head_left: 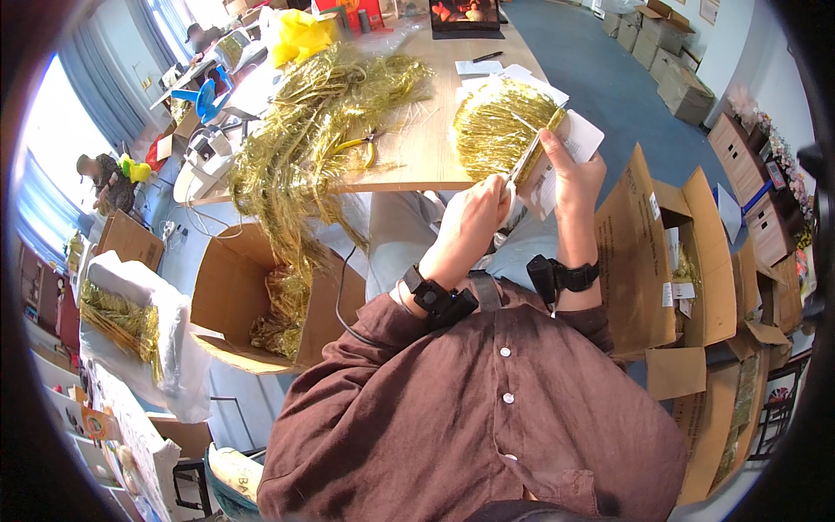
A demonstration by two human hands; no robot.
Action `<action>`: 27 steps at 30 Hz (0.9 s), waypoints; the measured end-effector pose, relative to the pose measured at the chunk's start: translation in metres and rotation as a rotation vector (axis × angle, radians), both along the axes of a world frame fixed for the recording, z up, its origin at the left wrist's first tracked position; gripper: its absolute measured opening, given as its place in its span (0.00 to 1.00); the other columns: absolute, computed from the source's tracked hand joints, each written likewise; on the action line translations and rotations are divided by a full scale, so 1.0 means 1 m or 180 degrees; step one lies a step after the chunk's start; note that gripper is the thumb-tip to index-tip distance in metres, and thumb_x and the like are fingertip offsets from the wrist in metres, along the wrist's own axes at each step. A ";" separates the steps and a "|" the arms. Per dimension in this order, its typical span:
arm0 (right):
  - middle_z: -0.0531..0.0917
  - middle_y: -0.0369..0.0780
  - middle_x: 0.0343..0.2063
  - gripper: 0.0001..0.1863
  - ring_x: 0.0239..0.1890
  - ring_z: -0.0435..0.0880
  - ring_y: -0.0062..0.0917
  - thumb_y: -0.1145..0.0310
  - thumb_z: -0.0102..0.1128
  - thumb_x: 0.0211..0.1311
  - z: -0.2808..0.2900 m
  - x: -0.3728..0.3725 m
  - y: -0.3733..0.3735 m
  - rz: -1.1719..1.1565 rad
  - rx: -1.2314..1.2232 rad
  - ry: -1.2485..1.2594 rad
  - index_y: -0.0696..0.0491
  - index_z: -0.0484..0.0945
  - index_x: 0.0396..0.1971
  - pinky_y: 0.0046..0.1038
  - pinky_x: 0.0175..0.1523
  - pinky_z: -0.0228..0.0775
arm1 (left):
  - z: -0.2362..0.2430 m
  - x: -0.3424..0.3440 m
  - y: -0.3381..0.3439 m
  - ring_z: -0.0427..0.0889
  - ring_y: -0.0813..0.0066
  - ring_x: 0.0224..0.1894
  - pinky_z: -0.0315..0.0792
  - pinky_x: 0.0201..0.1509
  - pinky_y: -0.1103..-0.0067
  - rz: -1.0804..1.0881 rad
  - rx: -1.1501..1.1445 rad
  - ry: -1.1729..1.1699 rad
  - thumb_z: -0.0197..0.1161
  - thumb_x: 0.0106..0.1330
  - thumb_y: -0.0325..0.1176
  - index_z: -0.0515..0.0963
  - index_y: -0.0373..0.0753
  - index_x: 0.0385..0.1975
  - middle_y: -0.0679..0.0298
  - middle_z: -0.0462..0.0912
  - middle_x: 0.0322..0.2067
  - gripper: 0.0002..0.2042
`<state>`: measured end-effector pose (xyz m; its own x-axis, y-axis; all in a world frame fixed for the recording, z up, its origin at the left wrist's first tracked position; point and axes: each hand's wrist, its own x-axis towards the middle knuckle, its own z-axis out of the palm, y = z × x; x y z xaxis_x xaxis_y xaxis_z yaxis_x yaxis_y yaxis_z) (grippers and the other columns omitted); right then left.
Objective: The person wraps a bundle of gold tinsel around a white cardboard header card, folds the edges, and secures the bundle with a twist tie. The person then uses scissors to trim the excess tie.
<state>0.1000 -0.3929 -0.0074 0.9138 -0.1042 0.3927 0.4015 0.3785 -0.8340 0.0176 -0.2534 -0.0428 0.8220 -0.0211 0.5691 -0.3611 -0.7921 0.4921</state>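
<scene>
Over the table's near edge, my left hand [483, 209] is closed around what look like scissors [525, 161]. Their pale blades point up and away along the edge of a bundle of gold tinsel fringe [494, 130]. My right hand [576, 178] pinches that edge of the fringe, thumb on top. Behind its fingers is a white card [581, 135]. The tinsel strands spread leftward across the tabletop. To the left, a large loose heap of gold tinsel [300, 130] hangs over the table edge. Yellow-handled pliers [357, 150] lie beside it.
The wooden table [426, 161] bears a black pen [488, 56], a yellow bag [300, 36] and a screen [466, 17]. Open cardboard boxes stand left [228, 287] and right [639, 261] of my legs. Another person [111, 184] is at the far left.
</scene>
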 end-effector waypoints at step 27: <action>0.85 0.41 0.40 0.25 0.40 0.82 0.21 0.63 0.79 0.52 0.014 0.003 -0.025 -0.0591 0.0120 0.0032 0.62 0.81 0.45 0.23 0.46 0.72 | 0.015 0.000 0.042 0.81 0.48 0.28 0.75 0.33 0.63 0.0657 -0.0311 -0.0246 0.58 0.66 0.32 0.75 0.33 0.40 0.48 0.79 0.25 0.09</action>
<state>0.1030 -0.4175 0.0067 0.8813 -0.2859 0.3763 0.4592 0.3298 -0.8249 0.0175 -0.2113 -0.0279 0.7570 0.2010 0.6217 -0.2362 -0.8029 0.5473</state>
